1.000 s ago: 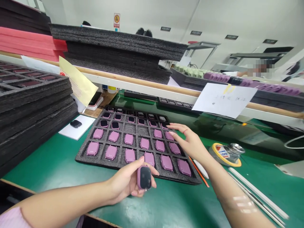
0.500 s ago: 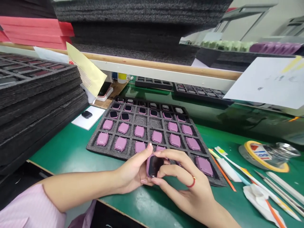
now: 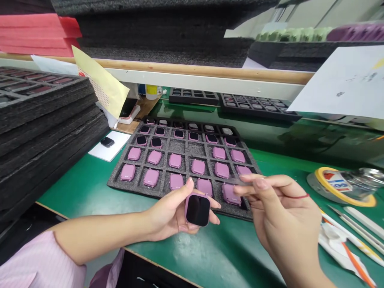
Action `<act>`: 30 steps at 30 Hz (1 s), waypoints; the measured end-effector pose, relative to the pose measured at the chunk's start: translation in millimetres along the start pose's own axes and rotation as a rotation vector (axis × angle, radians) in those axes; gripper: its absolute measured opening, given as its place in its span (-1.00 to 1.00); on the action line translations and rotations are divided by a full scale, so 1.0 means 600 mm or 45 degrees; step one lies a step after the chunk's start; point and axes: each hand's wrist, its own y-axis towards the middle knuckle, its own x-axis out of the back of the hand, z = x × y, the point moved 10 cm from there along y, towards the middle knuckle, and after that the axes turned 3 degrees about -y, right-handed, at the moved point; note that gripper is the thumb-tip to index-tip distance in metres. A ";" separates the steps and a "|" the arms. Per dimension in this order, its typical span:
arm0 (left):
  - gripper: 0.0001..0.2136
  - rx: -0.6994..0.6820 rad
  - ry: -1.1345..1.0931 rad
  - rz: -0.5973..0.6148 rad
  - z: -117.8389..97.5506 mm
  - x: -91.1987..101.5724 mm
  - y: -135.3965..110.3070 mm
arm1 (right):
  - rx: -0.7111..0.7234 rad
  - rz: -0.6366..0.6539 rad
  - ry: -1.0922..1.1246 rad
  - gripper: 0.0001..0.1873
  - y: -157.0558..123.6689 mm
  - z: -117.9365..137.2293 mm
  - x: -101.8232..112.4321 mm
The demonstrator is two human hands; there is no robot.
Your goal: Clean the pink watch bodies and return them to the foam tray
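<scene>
My left hand grips a pink watch body with its black screen facing up, just in front of a black foam tray. That tray holds several pink watch bodies lying back-up in the near rows and screen-up in the far rows. My right hand is raised to the right of the watch, with thumb and forefinger pinched on a thin clear film.
A tall stack of black foam trays stands at the left. A white card carries one dark watch body. A tape roll, sticks and tools lie at the right. Two more trays sit under the shelf.
My right hand came from the tray to the watch in my left hand, then pulled away to the right with a clear film pinched in it. The view dropped and moved closer.
</scene>
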 end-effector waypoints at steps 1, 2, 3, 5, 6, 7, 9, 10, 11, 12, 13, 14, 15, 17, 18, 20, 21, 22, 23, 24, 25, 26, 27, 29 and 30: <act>-0.43 0.002 0.002 0.003 0.000 0.000 0.000 | 0.000 0.008 -0.002 -0.76 -0.001 0.000 -0.001; -0.43 0.003 0.006 0.005 0.001 0.001 0.000 | 0.013 0.032 -0.007 -0.79 -0.004 0.003 -0.005; -0.43 0.004 0.009 0.011 0.001 0.001 0.000 | 0.035 0.060 -0.016 -0.82 -0.007 0.007 -0.010; -0.44 0.001 0.009 0.025 0.000 0.001 0.000 | 0.102 0.109 -0.072 -0.83 -0.015 0.018 -0.018; -0.44 -0.003 0.007 0.033 0.000 0.001 0.001 | 0.153 0.139 -0.121 -0.85 -0.019 0.025 -0.022; -0.45 -0.004 0.005 0.041 -0.001 0.000 0.001 | 0.221 0.167 -0.187 -0.88 -0.023 0.034 -0.026; -0.45 -0.007 0.000 0.054 -0.001 -0.001 0.001 | 0.419 0.222 -0.353 -0.87 -0.033 0.057 -0.034; -0.45 -0.011 -0.001 0.060 -0.001 -0.001 0.001 | 0.545 0.260 -0.431 -0.84 -0.040 0.071 -0.039; -0.45 -0.016 -0.003 0.067 -0.001 -0.002 0.001 | 0.674 0.307 -0.494 -0.80 -0.048 0.085 -0.044; -0.46 -0.022 -0.006 0.068 -0.001 -0.002 0.001 | 0.789 0.372 -0.544 -0.76 -0.058 0.096 -0.050; -0.46 -0.027 -0.011 0.062 -0.001 -0.001 0.001 | 0.871 0.458 -0.585 -0.72 -0.067 0.103 -0.057; -0.47 -0.028 -0.018 0.049 -0.001 0.000 0.001 | 0.917 0.562 -0.614 -0.69 -0.076 0.106 -0.064; -0.47 -0.023 -0.023 0.031 -0.001 0.001 0.000 | 0.930 0.679 -0.637 -0.67 -0.085 0.105 -0.071; -0.46 -0.002 -0.027 -0.017 0.000 0.005 -0.001 | 0.909 0.858 -0.662 -0.64 -0.103 0.098 -0.081; -0.46 0.008 -0.024 -0.032 0.000 0.005 -0.002 | 0.904 0.902 -0.666 -0.61 -0.112 0.095 -0.083; -0.44 0.020 -0.010 -0.036 0.000 0.002 -0.002 | 0.927 0.900 -0.665 -0.55 -0.126 0.094 -0.082; -0.44 0.026 -0.002 -0.035 0.000 0.000 -0.002 | 0.941 0.878 -0.673 -0.54 -0.130 0.093 -0.082; -0.43 0.034 0.005 -0.037 0.001 0.000 -0.002 | 0.957 0.862 -0.682 -0.53 -0.134 0.091 -0.083; -0.43 0.040 0.011 -0.043 0.002 0.000 -0.002 | 0.975 0.864 -0.695 -0.52 -0.136 0.089 -0.086; -0.43 0.041 0.015 -0.051 0.002 0.002 -0.001 | 0.997 0.871 -0.708 -0.53 -0.138 0.088 -0.090; -0.43 0.033 0.019 -0.061 0.002 0.004 -0.001 | 1.034 0.875 -0.716 -0.56 -0.139 0.089 -0.094; -0.43 0.013 0.028 -0.070 0.001 0.006 0.000 | 1.079 0.867 -0.727 -0.60 -0.139 0.092 -0.098; -0.42 -0.016 0.045 -0.077 -0.001 0.008 0.000 | 1.123 0.850 -0.743 -0.64 -0.138 0.096 -0.102; -0.42 -0.086 0.117 -0.093 -0.007 0.012 0.000 | 1.154 0.786 -0.778 -0.65 -0.131 0.100 -0.109; -0.42 -0.122 0.162 -0.093 -0.010 0.013 0.000 | 1.115 0.749 -0.795 -0.61 -0.125 0.099 -0.112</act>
